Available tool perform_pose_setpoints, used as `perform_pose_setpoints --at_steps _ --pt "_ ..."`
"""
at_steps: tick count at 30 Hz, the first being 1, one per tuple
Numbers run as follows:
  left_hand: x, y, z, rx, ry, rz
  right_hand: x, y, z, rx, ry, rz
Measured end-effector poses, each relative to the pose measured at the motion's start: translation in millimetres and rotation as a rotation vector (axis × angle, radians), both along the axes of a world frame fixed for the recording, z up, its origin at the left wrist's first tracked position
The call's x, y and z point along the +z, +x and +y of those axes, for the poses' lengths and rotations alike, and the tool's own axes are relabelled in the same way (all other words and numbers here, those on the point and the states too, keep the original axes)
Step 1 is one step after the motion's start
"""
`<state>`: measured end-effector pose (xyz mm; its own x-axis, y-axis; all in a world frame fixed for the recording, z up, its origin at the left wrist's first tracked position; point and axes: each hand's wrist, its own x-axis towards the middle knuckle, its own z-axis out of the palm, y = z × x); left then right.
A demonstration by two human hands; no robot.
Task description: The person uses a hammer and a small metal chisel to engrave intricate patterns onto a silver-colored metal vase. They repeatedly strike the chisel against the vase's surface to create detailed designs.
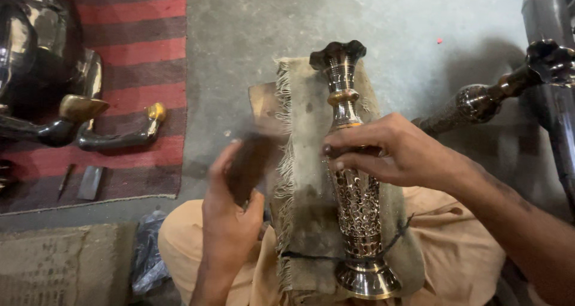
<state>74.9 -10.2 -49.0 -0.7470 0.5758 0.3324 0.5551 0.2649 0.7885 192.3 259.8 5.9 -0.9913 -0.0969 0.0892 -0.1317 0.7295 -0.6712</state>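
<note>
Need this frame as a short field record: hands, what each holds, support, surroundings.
left hand: grips a dark block, motion-blurred, beside the vase
right hand: clasps the metal vase at its upper body
vase: engraved, flared mouth away from the person, base near the lap
support: frayed cloth pad under the vase, over the person's lap
left side: striped rug with dark metal pieces
right side: second vase, lying tilted
floor: grey concrete
</note>
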Motion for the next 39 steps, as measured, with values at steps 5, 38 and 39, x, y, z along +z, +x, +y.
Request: perform_pose_setpoints --at_steps 5,38,39 --pt "1.5 0.6 -2.5 0.038 -0.213 0.082 0.2 -1.7 1.7 -0.072 0.034 -0.118" --pt "12.1 11.7 -6.7 0.133 -0.182 -0.020 2.2 7.5 -3.5 -0.030 -0.021 -0.015" --pt "10.9 11.3 -5.4 0.119 0.033 -0.280 2.5 9.0 -4.1 -0.022 -0.031 0.029"
